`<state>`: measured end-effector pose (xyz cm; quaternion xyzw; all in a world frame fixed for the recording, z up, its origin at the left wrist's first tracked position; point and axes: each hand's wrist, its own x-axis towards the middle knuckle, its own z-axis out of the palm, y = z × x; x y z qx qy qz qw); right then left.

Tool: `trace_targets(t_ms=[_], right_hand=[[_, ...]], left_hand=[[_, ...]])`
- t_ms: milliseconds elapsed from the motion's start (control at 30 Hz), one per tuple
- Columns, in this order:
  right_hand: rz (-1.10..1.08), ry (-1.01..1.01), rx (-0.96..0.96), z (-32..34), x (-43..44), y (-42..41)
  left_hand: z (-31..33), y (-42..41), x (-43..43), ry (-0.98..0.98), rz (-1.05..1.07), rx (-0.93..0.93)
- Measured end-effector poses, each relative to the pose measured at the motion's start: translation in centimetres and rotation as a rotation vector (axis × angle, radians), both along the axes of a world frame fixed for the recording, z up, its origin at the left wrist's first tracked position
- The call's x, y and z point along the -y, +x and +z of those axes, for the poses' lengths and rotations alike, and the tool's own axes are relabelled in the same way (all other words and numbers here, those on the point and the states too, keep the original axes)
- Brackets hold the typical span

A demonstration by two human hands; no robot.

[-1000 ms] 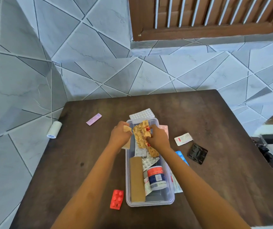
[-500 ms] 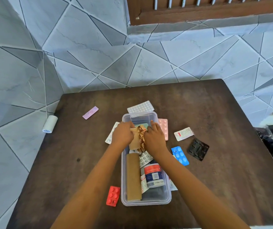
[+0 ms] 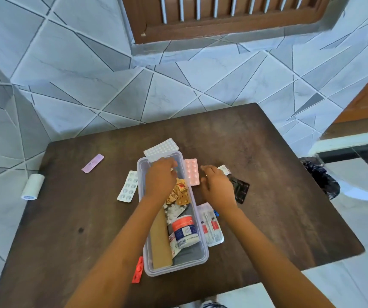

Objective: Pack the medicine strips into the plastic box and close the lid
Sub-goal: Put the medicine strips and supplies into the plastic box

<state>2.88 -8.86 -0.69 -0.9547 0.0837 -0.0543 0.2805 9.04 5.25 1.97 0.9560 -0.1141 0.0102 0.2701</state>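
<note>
Since the earlier frame the right hand [image 3: 217, 187] has been pulled out of the plastic box [image 3: 197, 260] and is now held over the worktop [image 3: 278, 196], just beside the pink strip [image 3: 192, 172] — fingers loosely spread, nothing gripped. The left hand [image 3: 159, 181] is kept inside the box at its far end, palm down, fingers half curled; whether anything is pinched under it cannot be told. The gold strips [image 3: 179, 193] have been let go and are lying in the box, next to white tablets, a brown card and a small bottle [image 3: 185, 227].

Plenty is left outside: a white strip [image 3: 161, 148] resting on the far rim, a silver strip [image 3: 128, 186] to the left, a lilac strip [image 3: 93, 160] further left, a red strip [image 3: 138, 271] leaning at the near corner, a printed sachet [image 3: 210, 227] along the right wall, a black strip [image 3: 240, 190] partly hidden by the right hand. No lid can be seen.

Risks, as judged: the box is already crowded — loosely heaped gold strips could stand proud and block the lid. The white strip on the rim could be knocked off by the left hand. The lilac strip could be overlooked, lying well apart.
</note>
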Motion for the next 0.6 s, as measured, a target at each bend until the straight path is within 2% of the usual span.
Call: trace_targets(t_ms=[100, 300, 467, 600], right_hand=[[-0.123, -0.01, -0.115, -0.9, 3.2, -1.2], [-0.246, -0.03, -0.312, -2.4, 7.9, -2.2], [-0.308, 0.017, -0.444, -3.7, 8.9, -1.2], [-0.318, 0.086, -0.461, -4.1, 9.6, -0.7]], left_hand=[[0.1, -0.1, 3.4, -0.035, -0.147, -0.044], [-3.2, 1.0, 9.7, 0.109, -0.359, -0.203], [-5.7, 1.8, 12.5, 0.287, -0.356, -0.246], [-6.8, 2.0, 13.2, 0.338, -0.328, -0.23]])
